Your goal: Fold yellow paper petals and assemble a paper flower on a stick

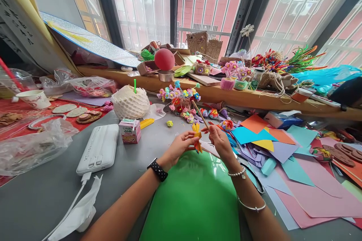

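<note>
Between finger and thumb, my left hand (181,145) pinches a folded yellow-orange paper piece (197,135), held upright above a glossy green mat (195,199). My right hand (220,144) grips a thin brown stick (201,115), which slants up and left past the folded paper. I cannot tell whether the stick touches the paper. Just beyond the hands stands a bunch of small colourful flowers (181,96). Several multicoloured folded paper balls (227,125) lie to its right. A yellow folded strip (146,123) rests farther left.
Loose coloured paper sheets (319,180) cover the right side. On the left are a white power bank (98,147) with a cable, a small pink carton (129,131) and a foam-netted round thing (130,101). A wooden ledge (124,81) crowded with crafts and a red ball (164,59) runs along the window.
</note>
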A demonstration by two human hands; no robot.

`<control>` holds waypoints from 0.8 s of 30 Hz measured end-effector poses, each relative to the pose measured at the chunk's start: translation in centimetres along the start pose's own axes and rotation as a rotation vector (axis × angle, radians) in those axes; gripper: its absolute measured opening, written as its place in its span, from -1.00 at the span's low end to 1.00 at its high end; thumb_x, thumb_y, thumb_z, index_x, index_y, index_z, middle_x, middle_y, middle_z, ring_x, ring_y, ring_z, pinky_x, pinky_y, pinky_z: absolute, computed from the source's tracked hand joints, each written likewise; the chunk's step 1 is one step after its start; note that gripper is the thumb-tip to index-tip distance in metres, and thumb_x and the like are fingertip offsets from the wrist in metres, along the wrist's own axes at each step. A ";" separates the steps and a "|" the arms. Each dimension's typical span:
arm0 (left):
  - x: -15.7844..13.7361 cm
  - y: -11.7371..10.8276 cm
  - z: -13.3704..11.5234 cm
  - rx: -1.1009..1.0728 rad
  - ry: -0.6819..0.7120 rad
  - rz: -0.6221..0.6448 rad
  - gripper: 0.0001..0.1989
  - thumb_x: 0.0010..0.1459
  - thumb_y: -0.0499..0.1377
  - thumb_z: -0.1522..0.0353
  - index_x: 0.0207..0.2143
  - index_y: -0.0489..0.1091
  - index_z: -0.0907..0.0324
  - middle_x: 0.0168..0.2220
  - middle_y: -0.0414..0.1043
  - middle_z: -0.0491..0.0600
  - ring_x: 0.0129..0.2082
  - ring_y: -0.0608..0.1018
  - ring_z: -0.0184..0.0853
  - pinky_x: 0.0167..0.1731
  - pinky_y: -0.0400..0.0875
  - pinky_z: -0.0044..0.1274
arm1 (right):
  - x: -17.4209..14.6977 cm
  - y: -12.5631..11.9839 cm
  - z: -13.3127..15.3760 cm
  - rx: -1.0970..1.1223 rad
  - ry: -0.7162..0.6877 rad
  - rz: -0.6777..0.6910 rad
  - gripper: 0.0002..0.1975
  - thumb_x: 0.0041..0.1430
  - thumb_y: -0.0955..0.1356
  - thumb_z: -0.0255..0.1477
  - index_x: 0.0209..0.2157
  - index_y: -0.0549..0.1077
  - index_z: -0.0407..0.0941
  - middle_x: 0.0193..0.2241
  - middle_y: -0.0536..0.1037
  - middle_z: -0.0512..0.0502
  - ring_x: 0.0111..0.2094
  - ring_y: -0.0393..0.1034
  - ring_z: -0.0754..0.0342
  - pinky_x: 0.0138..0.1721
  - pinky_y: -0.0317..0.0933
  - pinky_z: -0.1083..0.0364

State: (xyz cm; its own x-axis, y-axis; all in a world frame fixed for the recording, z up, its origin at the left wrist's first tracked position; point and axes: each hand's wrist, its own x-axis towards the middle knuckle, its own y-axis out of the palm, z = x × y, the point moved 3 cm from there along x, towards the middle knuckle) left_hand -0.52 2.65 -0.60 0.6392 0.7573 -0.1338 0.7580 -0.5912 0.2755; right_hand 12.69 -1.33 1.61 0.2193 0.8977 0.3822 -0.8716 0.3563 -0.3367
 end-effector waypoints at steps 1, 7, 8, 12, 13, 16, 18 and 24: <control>0.1 -0.1 0.0 -0.004 0.011 -0.004 -0.73 -0.14 0.22 0.30 -0.34 0.31 0.19 -0.33 0.34 -0.07 -0.37 0.44 -0.44 -0.39 0.30 -0.62 | 0.0 -0.3 0.1 -0.013 -0.004 0.003 -0.61 0.13 0.09 -0.23 -0.44 0.39 -0.17 -0.59 0.30 -0.01 -0.61 0.13 0.21 -0.60 0.05 0.21; 0.4 -0.6 0.5 -0.014 0.044 -0.042 -0.73 -0.14 0.22 0.31 -0.33 0.33 0.20 -0.29 0.35 -0.05 -0.38 0.44 -0.43 -0.34 0.32 -0.58 | 0.0 -1.4 0.6 0.063 0.041 0.139 -0.75 0.01 0.26 -0.28 -0.36 0.41 -0.16 -0.59 0.35 0.01 -0.53 0.24 0.18 -0.49 0.16 0.20; 0.4 -0.7 0.5 -0.015 0.051 -0.041 -0.73 -0.14 0.22 0.31 -0.33 0.33 0.21 -0.30 0.36 -0.05 -0.38 0.44 -0.43 -0.33 0.32 -0.56 | 0.0 -1.4 0.7 0.085 0.054 0.166 -0.74 0.00 0.27 -0.29 -0.32 0.40 -0.16 -0.59 0.36 0.02 -0.53 0.26 0.18 -0.48 0.18 0.19; 0.2 -0.5 0.1 0.004 0.061 -0.005 -0.73 -0.13 0.21 0.32 -0.32 0.35 0.25 -0.35 0.39 -0.03 -0.40 0.46 -0.40 -0.26 0.32 -0.49 | 0.0 -1.2 0.6 0.061 0.071 0.266 -0.70 -0.03 0.30 -0.31 -0.24 0.39 -0.15 -0.60 0.39 0.03 -0.54 0.29 0.18 -0.47 0.20 0.18; 0.1 -0.4 0.0 0.014 0.060 0.009 -0.72 -0.13 0.21 0.32 -0.32 0.36 0.26 -0.36 0.40 -0.02 -0.39 0.46 -0.39 -0.25 0.32 -0.48 | -0.1 -1.1 0.6 0.050 0.076 0.288 -0.70 -0.03 0.29 -0.31 -0.24 0.41 -0.15 -0.60 0.40 0.01 -0.54 0.29 0.17 -0.47 0.20 0.18; -0.1 -0.1 -0.3 0.040 0.063 0.028 -0.71 -0.13 0.21 0.30 -0.33 0.38 0.28 -0.37 0.42 0.00 -0.38 0.47 -0.35 -0.23 0.31 -0.46 | -0.1 -0.7 0.3 0.053 0.091 0.324 -0.71 -0.03 0.29 -0.32 -0.26 0.44 -0.16 -0.57 0.45 -0.03 -0.52 0.31 0.16 -0.47 0.21 0.17; -0.1 0.0 -0.3 0.052 0.062 0.033 -0.69 -0.13 0.20 0.28 -0.32 0.39 0.29 -0.38 0.43 0.01 -0.38 0.47 -0.34 -0.22 0.31 -0.44 | -0.1 -0.5 0.1 0.058 0.085 0.316 -0.72 -0.03 0.30 -0.32 -0.28 0.46 -0.16 -0.55 0.46 -0.04 -0.52 0.30 0.16 -0.47 0.21 0.17; -0.2 0.0 -0.3 0.040 0.047 0.025 -0.68 -0.16 0.22 0.26 -0.33 0.41 0.27 -0.35 0.44 0.02 -0.35 0.47 -0.32 -0.23 0.30 -0.46 | -0.1 -0.4 0.4 -0.090 -0.062 0.163 -0.77 0.00 0.29 -0.32 -0.35 0.50 -0.11 -0.46 0.41 -0.07 -0.47 0.29 0.14 -0.48 0.19 0.17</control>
State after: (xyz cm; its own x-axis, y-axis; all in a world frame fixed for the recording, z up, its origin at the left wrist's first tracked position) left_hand -0.68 2.57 -0.28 0.6518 0.7538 -0.0827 0.7473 -0.6199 0.2394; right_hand 12.82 -1.62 2.01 0.0485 0.9289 0.3670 -0.8500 0.2314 -0.4733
